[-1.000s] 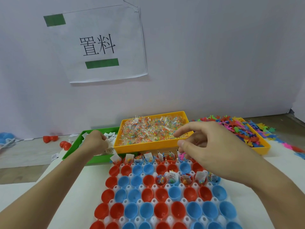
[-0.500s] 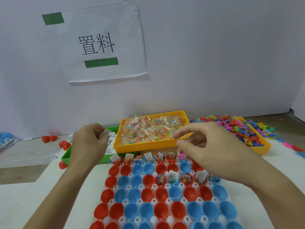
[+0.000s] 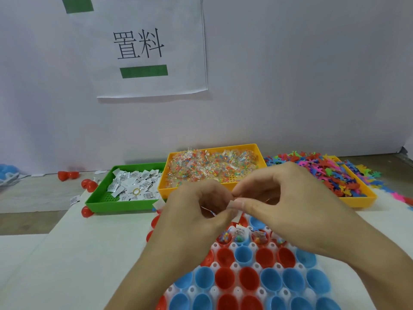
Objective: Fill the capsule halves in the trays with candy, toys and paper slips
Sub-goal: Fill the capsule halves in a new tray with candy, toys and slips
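Above the capsule tray (image 3: pixel 225 264), both hands meet fingertip to fingertip. Left hand (image 3: pixel 196 211) and right hand (image 3: pixel 288 202) each pinch a small paper slip (image 3: pixel 237 217).

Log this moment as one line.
left hand: pinching paper slip | right hand: pinching same slip | location: above capsule tray | near rows: unfilled

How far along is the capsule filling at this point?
Early on. Done: a few capsule halves in a row just below the hands already hold candy and paper slips. In hand: the left hand and right hand meet above the capsule tray, pinching small pieces including a paper slip. Left: the nearer red and blue halves look empty.
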Demonstrator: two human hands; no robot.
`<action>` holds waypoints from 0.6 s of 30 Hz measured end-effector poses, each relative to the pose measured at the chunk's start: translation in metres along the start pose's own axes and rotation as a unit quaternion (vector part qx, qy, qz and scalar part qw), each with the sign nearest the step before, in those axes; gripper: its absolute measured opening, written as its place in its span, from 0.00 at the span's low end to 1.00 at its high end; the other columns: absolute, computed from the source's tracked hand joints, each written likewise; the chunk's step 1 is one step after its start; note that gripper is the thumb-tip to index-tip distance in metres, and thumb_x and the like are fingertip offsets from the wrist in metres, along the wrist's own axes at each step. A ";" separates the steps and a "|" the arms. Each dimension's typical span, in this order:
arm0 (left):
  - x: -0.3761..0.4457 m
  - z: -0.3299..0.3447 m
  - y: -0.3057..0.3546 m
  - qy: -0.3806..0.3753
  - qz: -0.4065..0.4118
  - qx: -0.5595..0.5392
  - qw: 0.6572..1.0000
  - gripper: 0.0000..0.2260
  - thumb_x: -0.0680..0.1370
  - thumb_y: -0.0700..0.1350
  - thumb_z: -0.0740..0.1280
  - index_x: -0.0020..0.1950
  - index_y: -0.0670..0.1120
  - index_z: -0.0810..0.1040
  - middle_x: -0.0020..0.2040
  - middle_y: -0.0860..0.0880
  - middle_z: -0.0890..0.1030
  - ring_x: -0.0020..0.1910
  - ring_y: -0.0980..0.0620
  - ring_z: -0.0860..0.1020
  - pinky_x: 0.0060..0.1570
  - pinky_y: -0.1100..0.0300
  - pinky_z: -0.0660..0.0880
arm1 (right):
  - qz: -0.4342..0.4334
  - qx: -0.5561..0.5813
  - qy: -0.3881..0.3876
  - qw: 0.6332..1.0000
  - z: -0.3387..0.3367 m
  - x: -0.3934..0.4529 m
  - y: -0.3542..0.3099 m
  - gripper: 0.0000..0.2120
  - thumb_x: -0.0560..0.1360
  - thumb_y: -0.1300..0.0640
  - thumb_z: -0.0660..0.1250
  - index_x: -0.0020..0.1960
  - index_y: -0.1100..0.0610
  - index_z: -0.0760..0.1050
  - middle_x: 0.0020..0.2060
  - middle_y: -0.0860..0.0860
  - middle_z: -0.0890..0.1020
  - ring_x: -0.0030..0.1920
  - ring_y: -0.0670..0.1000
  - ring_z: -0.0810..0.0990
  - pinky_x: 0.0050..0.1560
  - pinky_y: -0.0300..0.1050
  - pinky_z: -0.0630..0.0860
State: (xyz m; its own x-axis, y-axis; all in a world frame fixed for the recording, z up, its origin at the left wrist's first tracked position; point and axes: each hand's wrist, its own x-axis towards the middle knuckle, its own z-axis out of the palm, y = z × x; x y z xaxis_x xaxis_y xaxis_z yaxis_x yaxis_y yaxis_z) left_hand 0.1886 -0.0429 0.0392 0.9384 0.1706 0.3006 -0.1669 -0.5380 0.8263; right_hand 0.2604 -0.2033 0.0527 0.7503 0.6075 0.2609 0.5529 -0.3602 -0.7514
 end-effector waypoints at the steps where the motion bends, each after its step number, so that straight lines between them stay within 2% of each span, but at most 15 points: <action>1: 0.000 -0.001 -0.001 0.001 -0.003 -0.004 1.000 0.05 0.73 0.41 0.74 0.39 0.49 0.82 0.33 0.53 0.82 0.35 0.55 0.80 0.38 0.59 0.78 | 0.002 -0.001 -0.003 1.000 0.001 0.000 0.000 0.02 0.73 0.50 0.75 0.45 0.45 0.84 0.37 0.36 0.85 0.40 0.35 0.83 0.48 0.30 0.77; 4: 0.001 -0.003 -0.002 0.000 -0.006 -0.015 1.000 0.06 0.73 0.39 0.75 0.39 0.48 0.82 0.33 0.52 0.82 0.35 0.54 0.81 0.39 0.58 0.79 | 0.007 -0.020 0.004 1.000 0.005 0.000 0.001 0.03 0.74 0.53 0.74 0.45 0.45 0.84 0.37 0.35 0.84 0.40 0.35 0.82 0.47 0.31 0.78; 8: 0.000 -0.002 -0.003 -0.008 -0.019 -0.011 1.000 0.07 0.72 0.39 0.76 0.39 0.49 0.81 0.34 0.51 0.83 0.36 0.51 0.82 0.42 0.53 0.81 | 0.006 -0.059 0.018 0.998 0.008 0.001 0.001 0.06 0.75 0.56 0.73 0.43 0.45 0.85 0.37 0.33 0.83 0.41 0.34 0.81 0.45 0.26 0.76; 12: 0.001 -0.004 -0.010 -0.020 -0.048 0.027 0.998 0.07 0.73 0.40 0.75 0.42 0.52 0.83 0.34 0.52 0.83 0.34 0.55 0.82 0.40 0.58 0.80 | 0.004 -0.069 0.025 0.997 0.001 0.002 0.004 0.07 0.76 0.55 0.72 0.44 0.44 0.84 0.38 0.35 0.83 0.42 0.35 0.81 0.48 0.29 0.77; 16: 0.001 -0.005 -0.020 -0.027 -0.079 0.106 0.991 0.11 0.74 0.39 0.73 0.36 0.54 0.81 0.33 0.54 0.83 0.33 0.58 0.80 0.39 0.60 0.79 | 0.005 -0.056 0.050 0.997 -0.014 0.001 0.009 0.07 0.75 0.55 0.72 0.44 0.42 0.83 0.37 0.37 0.84 0.39 0.38 0.83 0.45 0.35 0.79; 18: 0.001 -0.003 -0.023 -0.035 -0.087 0.127 0.987 0.13 0.73 0.39 0.72 0.33 0.55 0.79 0.33 0.54 0.82 0.33 0.59 0.80 0.37 0.63 0.78 | 0.002 -0.056 0.054 0.997 -0.020 0.001 0.010 0.07 0.75 0.55 0.71 0.44 0.42 0.82 0.36 0.36 0.84 0.38 0.38 0.83 0.45 0.32 0.79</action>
State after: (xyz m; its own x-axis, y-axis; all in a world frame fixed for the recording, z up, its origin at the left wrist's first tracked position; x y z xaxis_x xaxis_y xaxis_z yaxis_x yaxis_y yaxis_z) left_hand 0.1928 -0.0277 0.0221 0.9664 0.2258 0.1227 0.0719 -0.6960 0.7144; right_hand 0.2736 -0.2206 0.0569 0.7837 0.5282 0.3267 0.5826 -0.4428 -0.6816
